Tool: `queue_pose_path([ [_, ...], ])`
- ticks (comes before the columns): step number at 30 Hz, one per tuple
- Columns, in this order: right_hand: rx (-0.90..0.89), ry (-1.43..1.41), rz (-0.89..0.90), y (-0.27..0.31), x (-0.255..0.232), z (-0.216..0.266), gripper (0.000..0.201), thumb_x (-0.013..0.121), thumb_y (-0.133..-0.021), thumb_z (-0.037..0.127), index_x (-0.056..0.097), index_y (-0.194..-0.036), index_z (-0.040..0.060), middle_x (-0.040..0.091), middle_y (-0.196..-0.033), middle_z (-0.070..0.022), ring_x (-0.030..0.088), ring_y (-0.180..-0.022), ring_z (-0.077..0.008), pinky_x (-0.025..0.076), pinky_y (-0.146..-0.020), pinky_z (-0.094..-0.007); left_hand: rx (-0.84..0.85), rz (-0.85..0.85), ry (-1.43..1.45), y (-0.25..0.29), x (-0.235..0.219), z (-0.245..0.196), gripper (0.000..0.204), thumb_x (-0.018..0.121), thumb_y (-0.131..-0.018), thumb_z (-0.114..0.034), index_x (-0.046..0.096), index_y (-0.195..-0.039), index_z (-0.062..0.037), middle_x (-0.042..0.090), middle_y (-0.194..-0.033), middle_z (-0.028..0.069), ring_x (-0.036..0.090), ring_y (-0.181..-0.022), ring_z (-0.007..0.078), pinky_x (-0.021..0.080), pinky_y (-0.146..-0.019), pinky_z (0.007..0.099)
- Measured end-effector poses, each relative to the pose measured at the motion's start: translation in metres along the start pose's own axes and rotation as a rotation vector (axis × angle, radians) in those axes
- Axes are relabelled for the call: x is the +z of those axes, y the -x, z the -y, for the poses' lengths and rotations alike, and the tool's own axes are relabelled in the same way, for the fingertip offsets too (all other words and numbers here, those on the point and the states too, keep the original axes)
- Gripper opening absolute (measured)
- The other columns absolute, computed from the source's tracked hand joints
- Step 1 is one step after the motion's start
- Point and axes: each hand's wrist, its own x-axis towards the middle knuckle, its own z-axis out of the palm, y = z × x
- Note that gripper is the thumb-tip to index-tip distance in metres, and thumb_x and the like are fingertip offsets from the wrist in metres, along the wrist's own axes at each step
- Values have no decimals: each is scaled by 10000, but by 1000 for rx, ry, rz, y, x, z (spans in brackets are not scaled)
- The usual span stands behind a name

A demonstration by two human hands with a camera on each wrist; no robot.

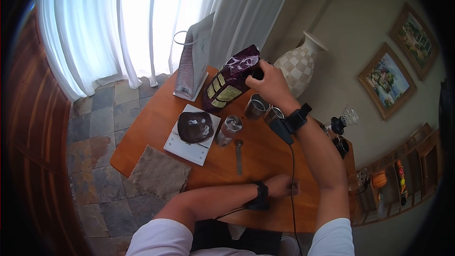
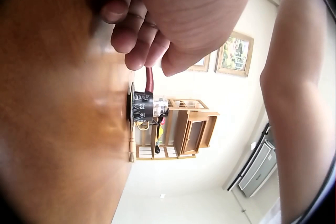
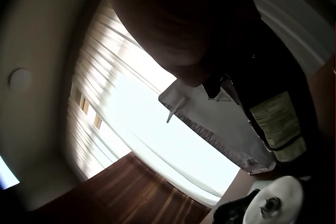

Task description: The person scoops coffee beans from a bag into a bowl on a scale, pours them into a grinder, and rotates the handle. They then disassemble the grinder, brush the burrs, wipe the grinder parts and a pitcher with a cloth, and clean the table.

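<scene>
My right hand (image 1: 271,84) pinches the upper edge of a dark purple bag (image 1: 227,83) with pale yellow labels. The right wrist view shows the same bag (image 3: 281,121) dark beside the shadowed hand (image 3: 178,24). Beside the bag is a taller pale bag (image 1: 194,57). A dark square bowl (image 1: 195,127) rests on a white scale (image 1: 187,150), with a metal canister (image 1: 229,130) and a spoon (image 1: 239,157) to its right. My left hand (image 1: 280,186) rests near the table's front edge, holding nothing visible; in the left wrist view its fingers (image 2: 140,37) hang loosely curled.
Two metal cups (image 1: 256,106) stand below the right wrist, near a checkered vase (image 1: 297,66). A grey rough-edged mat (image 1: 159,170) lies at the left table edge. A glass-topped black item (image 1: 338,125) stands at the right. A cable hangs from the right wrist.
</scene>
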Motion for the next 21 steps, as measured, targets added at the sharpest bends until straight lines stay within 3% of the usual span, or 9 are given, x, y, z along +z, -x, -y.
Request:
queue_pose_path([
  [4,51,-103,-97,26,-17,-4,343,728,-839,204,680,-1080,-36,725,-893,-193,722,-815,-287,552,-770,-381,-5,-41,-53,-4,6,9,241,694,-967,-280,724,-1060,-60,749,-944,147,726,-870,320,551,-797,416],
  [6,7,-147,-222,38,-24,-13,306,723,-863,181,688,-1102,-6,700,-836,-111,669,-753,-173,528,-713,-327,45,-35,-61,-3,3,6,261,687,-955,-281,725,-1066,-48,746,-950,170,723,-882,346,550,-796,432],
  [9,74,-148,-222,50,-39,-18,277,717,-879,160,691,-1111,11,670,-815,-50,607,-726,-115,501,-680,-297,20,-13,-76,1,-1,-1,284,676,-941,-279,724,-1070,-30,743,-964,192,718,-899,375,550,-798,447],
  [13,33,-159,-243,55,-40,-28,267,716,-883,150,694,-1112,16,649,-808,-27,573,-715,-92,485,-667,-279,40,-11,-98,-1,0,4,307,670,-934,-284,721,-1074,-16,742,-970,203,714,-904,391,549,-800,456],
  [21,-52,-70,-263,58,-39,-19,289,720,-860,134,683,-1126,28,681,-835,-89,604,-709,-157,505,-683,-320,58,-26,-83,0,-1,4,280,674,-922,-258,720,-1057,-18,739,-935,197,714,-871,390,551,-778,455],
])
